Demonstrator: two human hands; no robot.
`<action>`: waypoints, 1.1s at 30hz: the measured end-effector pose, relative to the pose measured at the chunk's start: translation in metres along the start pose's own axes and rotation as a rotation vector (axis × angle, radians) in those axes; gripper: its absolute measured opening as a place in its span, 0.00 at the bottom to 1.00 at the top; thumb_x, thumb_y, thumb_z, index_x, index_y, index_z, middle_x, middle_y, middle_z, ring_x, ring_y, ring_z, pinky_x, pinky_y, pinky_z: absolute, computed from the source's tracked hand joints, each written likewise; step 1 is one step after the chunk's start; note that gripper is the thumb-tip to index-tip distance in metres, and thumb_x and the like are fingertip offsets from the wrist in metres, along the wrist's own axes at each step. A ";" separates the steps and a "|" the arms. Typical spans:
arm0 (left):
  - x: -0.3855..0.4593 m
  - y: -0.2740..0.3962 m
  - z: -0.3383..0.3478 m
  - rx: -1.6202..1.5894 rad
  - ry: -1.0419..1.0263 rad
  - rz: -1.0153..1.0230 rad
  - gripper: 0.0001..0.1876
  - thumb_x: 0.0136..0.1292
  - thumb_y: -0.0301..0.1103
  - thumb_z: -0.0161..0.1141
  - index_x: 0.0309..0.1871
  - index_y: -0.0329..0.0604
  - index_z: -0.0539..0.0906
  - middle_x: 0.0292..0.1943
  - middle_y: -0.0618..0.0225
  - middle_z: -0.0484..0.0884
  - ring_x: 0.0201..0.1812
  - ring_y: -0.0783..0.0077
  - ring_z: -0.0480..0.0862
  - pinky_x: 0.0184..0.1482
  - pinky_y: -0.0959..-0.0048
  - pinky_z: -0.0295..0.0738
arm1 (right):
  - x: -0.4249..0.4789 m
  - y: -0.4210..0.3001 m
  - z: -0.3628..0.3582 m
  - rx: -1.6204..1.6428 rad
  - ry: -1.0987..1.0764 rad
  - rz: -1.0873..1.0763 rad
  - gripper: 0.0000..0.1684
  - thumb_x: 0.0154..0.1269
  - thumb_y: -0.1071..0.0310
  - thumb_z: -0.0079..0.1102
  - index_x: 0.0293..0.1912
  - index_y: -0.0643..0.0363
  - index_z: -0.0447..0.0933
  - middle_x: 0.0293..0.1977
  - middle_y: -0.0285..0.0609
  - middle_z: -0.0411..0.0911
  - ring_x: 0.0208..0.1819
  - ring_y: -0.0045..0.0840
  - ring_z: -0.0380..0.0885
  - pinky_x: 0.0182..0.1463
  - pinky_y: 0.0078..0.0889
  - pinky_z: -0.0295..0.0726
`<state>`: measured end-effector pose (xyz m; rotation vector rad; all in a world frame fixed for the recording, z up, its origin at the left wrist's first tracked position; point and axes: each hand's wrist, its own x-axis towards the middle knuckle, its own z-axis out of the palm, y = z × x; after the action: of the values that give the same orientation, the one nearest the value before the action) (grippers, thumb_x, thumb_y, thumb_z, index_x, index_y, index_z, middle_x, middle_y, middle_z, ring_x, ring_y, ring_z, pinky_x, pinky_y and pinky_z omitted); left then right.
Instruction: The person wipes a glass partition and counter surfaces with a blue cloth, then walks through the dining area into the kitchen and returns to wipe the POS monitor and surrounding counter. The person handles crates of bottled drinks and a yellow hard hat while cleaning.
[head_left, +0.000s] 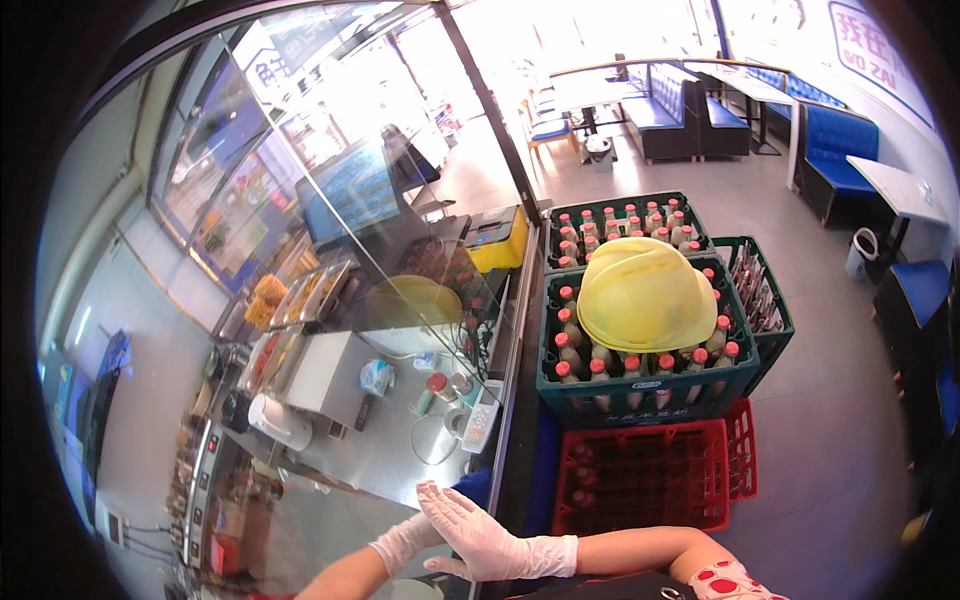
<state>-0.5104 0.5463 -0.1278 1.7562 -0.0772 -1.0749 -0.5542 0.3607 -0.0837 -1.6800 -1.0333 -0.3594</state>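
Observation:
Both of my hands wear thin white gloves and meet low in the centre of the view. My right hand (487, 534) lies over the other, palm down, fingers extended and the thumb apart, holding nothing visible. Partly hidden beneath it is my left hand (416, 532); its fingers cannot be seen. Beyond them is a metal counter (360, 457) with a white remote-like device (481, 424), a red-lidded jar (441, 387) and a white kettle-like container (279, 421). To the right, a yellow hard hat (646, 296) rests on bottles in a green crate (652, 390).
A glass partition (330, 187) with a dark metal frame rises between counter and dining area. Red crates (645, 431) stand low at the right. Another green crate (787, 330) holds packed items. Blue booths (836, 150), tables and bins (862, 251) stand farther off.

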 end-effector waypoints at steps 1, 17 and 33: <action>-0.006 0.002 0.001 0.018 -0.015 -0.025 0.29 0.73 0.49 0.44 0.69 0.38 0.63 0.69 0.60 0.65 0.69 0.60 0.65 0.73 0.60 0.53 | 0.000 0.001 -0.001 0.008 -0.003 -0.002 0.50 0.63 0.52 0.59 0.69 0.78 0.47 0.70 0.67 0.50 0.74 0.49 0.49 0.75 0.48 0.50; -0.113 0.013 0.087 -0.099 0.349 -0.275 0.30 0.72 0.51 0.43 0.66 0.33 0.67 0.66 0.54 0.69 0.67 0.56 0.68 0.72 0.58 0.55 | 0.013 0.039 -0.058 0.303 -0.360 -0.075 0.46 0.69 0.56 0.55 0.70 0.75 0.44 0.71 0.65 0.48 0.75 0.47 0.46 0.76 0.46 0.48; -0.113 -0.037 0.200 -0.226 1.318 0.527 0.33 0.72 0.54 0.43 0.62 0.28 0.71 0.62 0.49 0.74 0.64 0.52 0.72 0.72 0.55 0.57 | -0.127 0.044 -0.110 1.074 -0.309 0.895 0.32 0.76 0.55 0.47 0.68 0.68 0.58 0.61 0.49 0.72 0.64 0.29 0.70 0.68 0.29 0.66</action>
<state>-0.7307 0.4761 -0.1003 1.7667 0.3640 0.5247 -0.5650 0.2036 -0.1568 -1.0204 -0.4110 0.9176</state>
